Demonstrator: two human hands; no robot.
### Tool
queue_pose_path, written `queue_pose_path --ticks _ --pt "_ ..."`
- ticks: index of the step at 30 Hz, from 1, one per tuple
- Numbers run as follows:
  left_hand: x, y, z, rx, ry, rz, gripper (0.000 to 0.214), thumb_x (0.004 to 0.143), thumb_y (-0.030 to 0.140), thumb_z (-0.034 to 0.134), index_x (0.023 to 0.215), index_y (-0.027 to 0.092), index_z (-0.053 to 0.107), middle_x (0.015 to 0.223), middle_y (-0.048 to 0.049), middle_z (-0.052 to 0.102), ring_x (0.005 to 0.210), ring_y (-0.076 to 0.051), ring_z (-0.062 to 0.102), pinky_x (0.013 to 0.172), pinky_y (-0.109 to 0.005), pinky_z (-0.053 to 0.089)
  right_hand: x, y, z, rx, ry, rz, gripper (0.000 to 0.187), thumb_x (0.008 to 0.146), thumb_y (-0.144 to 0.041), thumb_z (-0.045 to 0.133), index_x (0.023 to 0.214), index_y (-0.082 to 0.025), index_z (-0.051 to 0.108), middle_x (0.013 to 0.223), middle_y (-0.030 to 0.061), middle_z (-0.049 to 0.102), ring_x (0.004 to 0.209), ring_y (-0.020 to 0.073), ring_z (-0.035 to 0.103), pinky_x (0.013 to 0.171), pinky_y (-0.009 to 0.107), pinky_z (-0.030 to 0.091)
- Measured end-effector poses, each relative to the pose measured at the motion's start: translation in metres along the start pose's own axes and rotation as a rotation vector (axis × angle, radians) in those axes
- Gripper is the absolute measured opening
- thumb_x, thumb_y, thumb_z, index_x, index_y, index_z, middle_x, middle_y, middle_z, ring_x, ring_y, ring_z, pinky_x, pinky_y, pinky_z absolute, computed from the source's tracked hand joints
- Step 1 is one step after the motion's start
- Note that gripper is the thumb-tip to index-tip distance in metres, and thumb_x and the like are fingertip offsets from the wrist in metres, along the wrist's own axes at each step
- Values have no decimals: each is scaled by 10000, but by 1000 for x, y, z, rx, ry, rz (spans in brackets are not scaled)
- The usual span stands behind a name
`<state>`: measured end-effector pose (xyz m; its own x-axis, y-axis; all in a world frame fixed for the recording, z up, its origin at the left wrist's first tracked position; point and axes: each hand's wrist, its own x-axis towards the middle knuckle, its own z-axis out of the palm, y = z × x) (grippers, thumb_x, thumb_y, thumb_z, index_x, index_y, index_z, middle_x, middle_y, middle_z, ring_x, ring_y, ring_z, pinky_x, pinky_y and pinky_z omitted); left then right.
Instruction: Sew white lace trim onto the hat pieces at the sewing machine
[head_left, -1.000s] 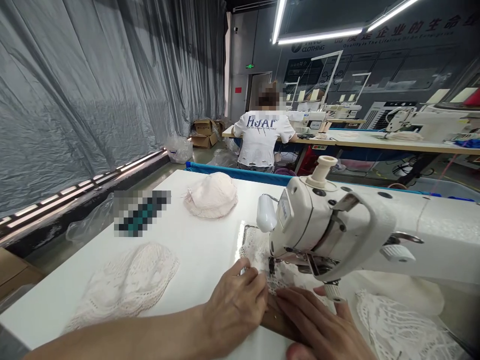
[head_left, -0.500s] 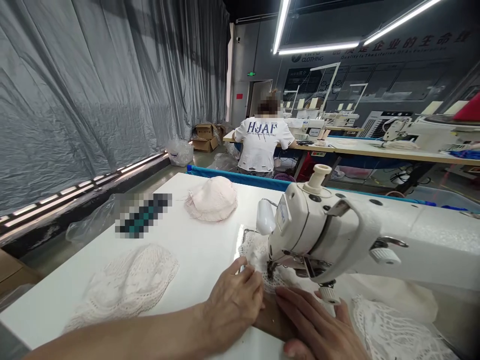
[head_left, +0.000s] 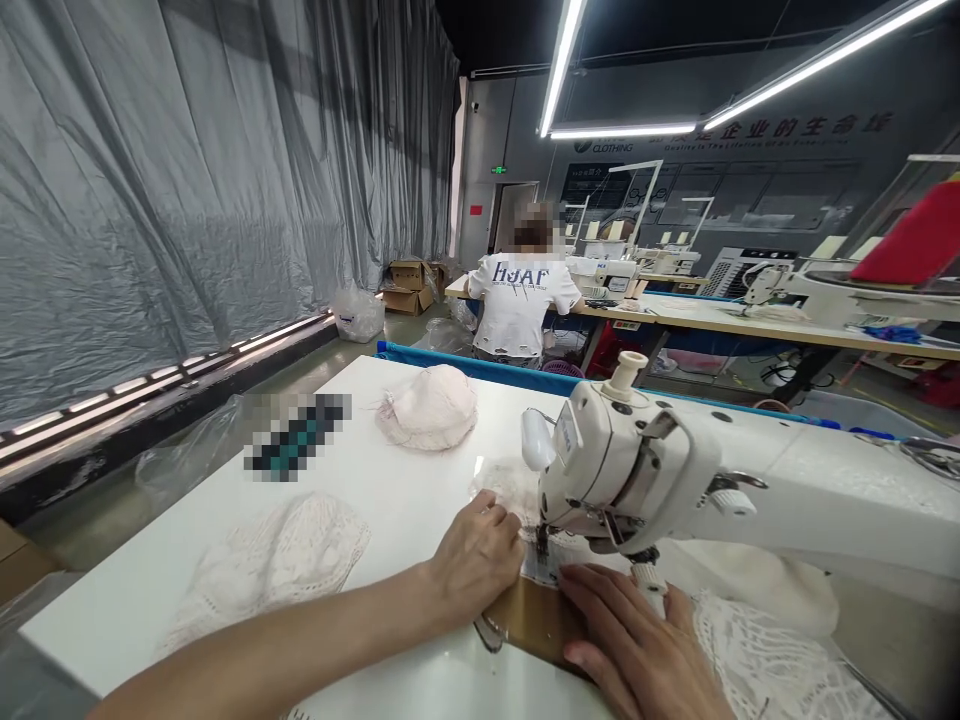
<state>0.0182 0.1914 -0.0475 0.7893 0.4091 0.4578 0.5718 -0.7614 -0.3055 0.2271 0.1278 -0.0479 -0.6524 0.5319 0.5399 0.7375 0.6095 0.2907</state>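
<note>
My left hand (head_left: 476,557) lies palm down on white lace fabric (head_left: 510,490) at the needle of a white sewing machine (head_left: 660,485), its fingers curled loosely on the cloth. My right hand (head_left: 637,645) rests flat with fingers stretched out, pressing a brown card piece (head_left: 529,620) and the lace just in front of the presser foot. The machine head hangs over both hands.
On the white table (head_left: 405,500) lie a pink cap-shaped piece (head_left: 429,406) at the back, a lace piece (head_left: 277,562) at the left and more lace (head_left: 757,660) at the right. A person in a white shirt (head_left: 523,295) sits at another table beyond.
The lace has fed further back under the needle, and both hands have followed it. The view has tilted up a little. The brown card under my hands now shows more.
</note>
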Motion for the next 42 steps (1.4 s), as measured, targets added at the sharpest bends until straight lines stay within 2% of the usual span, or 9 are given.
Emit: queue_pose_path --ticks 6,9,12,16,20,23,26,33,42 --pt "-53 30 -53 -24 28 26 121 808 32 466 749 135 492 755 -56 568 672 -170 509 627 -298 362 11 -29 -15 167 53 -42 469 831 -572 555 1068 -172 622 1030 62 703 878 209 617 787 338 328" --pt "-73 43 -78 -56 50 -5 149 790 38 430 698 146 473 678 -42 542 588 -158 459 599 -300 339 12 -44 -17 275 93 -26 267 945 -352 440 952 -172 637 948 66 706 817 199 609 720 334 340" --pt "-87 50 -90 -61 22 -27 184 779 25 418 652 155 444 602 -16 498 515 -135 391 555 -285 288 7 -52 -15 349 156 -39 393 978 -146 247 860 -166 622 826 62 690 719 174 590 648 321 341" --pt "-93 47 -106 -81 -100 19 202 830 112 483 642 163 430 568 7 491 509 -124 377 574 -283 287 2 -48 -16 396 158 -94 378 969 -106 232 914 -145 604 846 90 681 711 172 591 637 315 402" --pt "-68 34 -121 -321 -329 -43 133 844 182 555 736 172 479 664 25 573 638 -137 478 688 -289 340 2 -43 -23 466 102 -143 321 949 -78 276 977 -128 592 890 106 674 725 163 599 611 293 449" --pt "-33 21 -109 -504 -343 -81 311 803 -11 484 1045 182 513 980 -3 637 955 -155 526 807 -291 341 0 -41 -28 492 73 -160 304 942 -85 298 1039 -118 584 893 115 662 727 164 596 593 280 455" --pt "-7 10 -80 -771 -433 26 490 843 38 502 1280 234 399 1111 9 633 1147 -181 464 906 -347 318 -5 -38 -27 489 42 -131 290 936 -93 322 1045 -126 589 856 101 645 672 148 571 565 267 437" --pt "-13 -9 -56 -900 -514 -279 282 862 268 600 1139 214 585 850 1 664 856 -166 579 899 -372 328 -7 -33 -18 469 56 -86 259 909 -44 368 949 -122 612 795 79 633 607 134 544 531 258 410" --pt "-17 0 -57 -770 -486 -393 295 864 126 486 1127 211 586 876 1 605 803 -140 546 817 -318 381 -8 -29 -13 424 -23 -32 301 958 -131 337 985 -179 633 870 81 672 686 151 613 572 248 461"
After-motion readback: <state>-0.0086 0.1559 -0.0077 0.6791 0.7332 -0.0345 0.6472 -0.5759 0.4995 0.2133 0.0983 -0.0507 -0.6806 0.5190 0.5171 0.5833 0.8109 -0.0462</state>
